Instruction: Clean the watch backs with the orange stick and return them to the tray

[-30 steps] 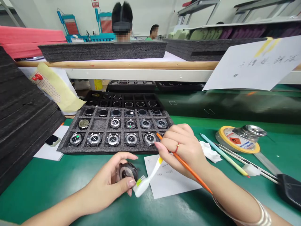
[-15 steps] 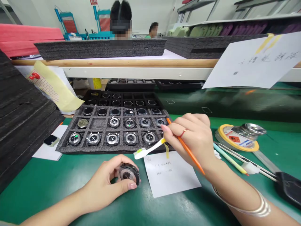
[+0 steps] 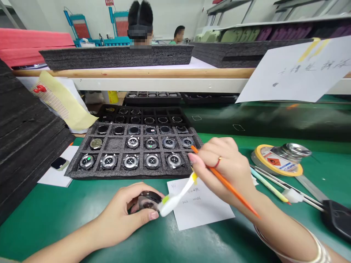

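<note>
1. Green, glossy surface [image 3: 71,208] carries the work, with a white shelf edge [image 3: 175,85] crossing behind it and a pale-walled room beyond.
2. Near the middle front, the dark round watch body [image 3: 149,200] sits raised in the left hand [image 3: 124,210]. Its fingers curl round the far side, the thumb lies along the near edge, and they are parted only by the case's breadth.
3. In the right hand [image 3: 222,166], the fingers are pinched together on the toothbrush [image 3: 179,196]; an orange stick [image 3: 233,189] also runs slanting through this grip. The bristles are at the watch body's right edge; blur hides whether they truly touch.
4. The watch body is probably light, rigid and rather slippery, its glossy back likely to scratch. Opposite sides of the rim seem the best hold, as now, leaving the face and back free of pressure.
5. The toothbrush looks like smooth white plastic with soft, green-tinted bristles; the orange stick is slim and straight with a tapered end.
6. Beyond the hands, a grainy grey foam tray [image 3: 131,175] holds more round watches [image 3: 152,161] in square pockets. Flat white paper [image 3: 204,212] lies beneath the right hand.
</note>
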Demonstrator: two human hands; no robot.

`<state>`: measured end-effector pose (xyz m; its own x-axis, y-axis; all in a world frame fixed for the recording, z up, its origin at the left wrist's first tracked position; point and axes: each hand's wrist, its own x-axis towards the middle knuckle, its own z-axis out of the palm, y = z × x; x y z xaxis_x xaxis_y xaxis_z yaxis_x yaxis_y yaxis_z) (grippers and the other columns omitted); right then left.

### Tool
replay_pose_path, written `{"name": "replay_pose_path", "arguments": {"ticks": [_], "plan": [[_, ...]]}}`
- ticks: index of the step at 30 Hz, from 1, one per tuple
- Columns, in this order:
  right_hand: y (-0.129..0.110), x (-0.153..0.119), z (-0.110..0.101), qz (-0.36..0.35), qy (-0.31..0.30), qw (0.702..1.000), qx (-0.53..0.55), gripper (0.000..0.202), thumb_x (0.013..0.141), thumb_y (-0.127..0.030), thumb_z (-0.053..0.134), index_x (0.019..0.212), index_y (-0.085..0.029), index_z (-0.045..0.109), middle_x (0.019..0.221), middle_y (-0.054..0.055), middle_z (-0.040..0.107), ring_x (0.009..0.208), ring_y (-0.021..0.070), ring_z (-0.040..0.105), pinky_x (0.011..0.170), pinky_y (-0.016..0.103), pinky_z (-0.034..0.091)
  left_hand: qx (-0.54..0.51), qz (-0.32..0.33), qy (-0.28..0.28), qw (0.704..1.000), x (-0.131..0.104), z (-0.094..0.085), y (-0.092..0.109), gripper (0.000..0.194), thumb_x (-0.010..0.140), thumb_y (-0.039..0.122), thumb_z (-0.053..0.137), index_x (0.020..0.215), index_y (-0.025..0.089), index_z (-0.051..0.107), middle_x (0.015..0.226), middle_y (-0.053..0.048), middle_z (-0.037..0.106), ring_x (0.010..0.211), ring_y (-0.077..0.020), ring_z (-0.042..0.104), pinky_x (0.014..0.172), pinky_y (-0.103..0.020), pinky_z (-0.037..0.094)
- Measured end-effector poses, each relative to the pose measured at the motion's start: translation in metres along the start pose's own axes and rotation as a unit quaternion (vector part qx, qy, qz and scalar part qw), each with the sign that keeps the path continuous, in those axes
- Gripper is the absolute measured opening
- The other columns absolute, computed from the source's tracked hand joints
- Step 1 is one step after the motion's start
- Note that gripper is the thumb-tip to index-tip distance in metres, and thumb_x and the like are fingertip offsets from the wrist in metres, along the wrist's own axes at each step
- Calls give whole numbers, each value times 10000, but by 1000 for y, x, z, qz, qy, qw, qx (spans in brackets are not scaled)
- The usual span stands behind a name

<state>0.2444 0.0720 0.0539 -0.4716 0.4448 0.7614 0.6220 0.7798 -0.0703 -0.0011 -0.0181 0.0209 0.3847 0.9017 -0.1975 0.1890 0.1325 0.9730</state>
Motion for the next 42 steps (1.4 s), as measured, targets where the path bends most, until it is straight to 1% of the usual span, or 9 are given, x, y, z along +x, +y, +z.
{"name": "replay_pose_path", "arguments": {"ticks": [5,11,15,18,24,28,33,37,42], "plan": [[5,0,1,-49,-9,999,-10,405,967,-169,568,588,-211,433,539,-27,473,576,147,403,656,341,343,-62,-21,4,998,-2,1,-3,406,853,437,756,1151,212,598,892,-15,634,761,-147,513,669,-245,369],[5,3,1,-58,-40,997,-8,429,963,-185,557,565,-211,397,532,-22,473,580,152,414,659,346,344,-79,-2,-27,997,-4,0,1,341,932,435,668,1193,235,580,928,-13,612,810,-153,529,719,-254,396],[9,3,-2,-9,1,998,-63,438,976,-195,554,572,-214,386,531,-20,461,577,158,386,659,359,318,-22,9,-17,1000,-6,-5,2,314,935,440,659,1189,262,608,992,-18,624,889,-183,560,801,-287,413],[7,1,-2,30,16,999,-21,433,974,-157,534,577,-211,369,534,-24,440,568,149,379,652,352,316,-12,15,-28,999,-7,-5,2,297,945,430,652,1186,265,603,1009,-21,626,926,-188,568,853,-302,420],[4,-5,13,43,-42,998,11,440,1003,-213,515,586,-200,376,540,-33,428,575,142,391,654,342,294,-132,-4,-67,989,-5,3,0,336,952,474,635,1142,241,483,931,-21,587,757,-138,530,674,-256,476],[4,-7,16,132,-52,989,49,450,1007,-215,500,593,-197,324,545,-43,391,564,131,384,637,323,296,-111,18,-54,992,-6,2,-1,277,967,427,636,1129,230,529,949,-23,598,779,-119,506,696,-226,439],[1,-4,11,45,-35,998,23,440,1005,-212,521,582,-199,399,537,-31,435,575,143,402,668,341,307,-105,29,-42,993,-6,0,-1,273,967,381,647,1193,258,556,971,-10,608,860,-132,564,784,-236,448],[2,-1,7,65,-4,998,-11,440,1003,-209,523,583,-205,391,529,-27,440,556,145,396,660,346,310,-64,45,-26,997,-5,0,-1,261,970,356,629,1204,252,582,1038,-35,628,920,-170,596,843,-273,478],[1,0,6,48,-28,998,-5,452,1007,-226,510,576,-203,376,523,-26,448,555,144,404,660,343,318,48,62,7,997,-7,-1,-4,313,961,299,619,1266,252,564,1073,-53,663,962,-200,616,872,-293,489]]}}
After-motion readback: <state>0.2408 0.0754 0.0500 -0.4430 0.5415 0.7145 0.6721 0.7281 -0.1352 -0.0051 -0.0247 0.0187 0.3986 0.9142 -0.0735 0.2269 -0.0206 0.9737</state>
